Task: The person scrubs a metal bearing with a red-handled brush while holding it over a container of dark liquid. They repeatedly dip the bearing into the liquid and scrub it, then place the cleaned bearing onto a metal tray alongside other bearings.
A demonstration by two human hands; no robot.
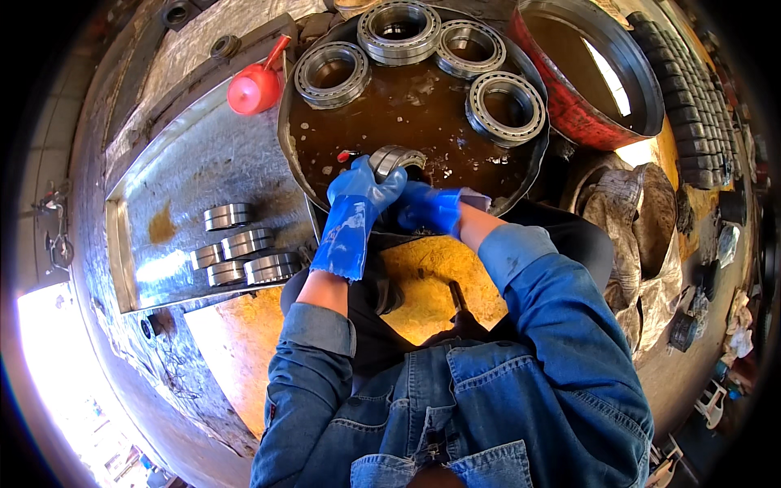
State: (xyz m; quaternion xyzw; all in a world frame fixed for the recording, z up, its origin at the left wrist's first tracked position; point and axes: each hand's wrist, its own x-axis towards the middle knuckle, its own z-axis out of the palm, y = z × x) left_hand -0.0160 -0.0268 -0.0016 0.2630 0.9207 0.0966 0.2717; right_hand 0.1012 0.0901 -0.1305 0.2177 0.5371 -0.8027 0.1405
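Observation:
My left hand (364, 185), in a blue rubber glove, is closed around a shiny steel bearing (396, 159) at the near edge of a wide round pan (286, 154) of brown liquid. Close beside it on the right is my right hand (429, 208), gloved the same way. It is smeared by motion and its fingers are hidden, so what it holds, if anything, does not show. Large roller bearings stand around the pan's far side: one at the left (332, 75), a stacked one (399, 32), another (469, 49) and one at the right (506, 108). A small red object (347, 155) lies near my left fingers.
Left of the pan is a metal tray (187, 175) with several steel bearings (246, 242) near its front edge. A red dipper (254, 89) rests at its far corner. A red drum (561, 98) stands far right, with a crumpled sack (630, 211) nearer me.

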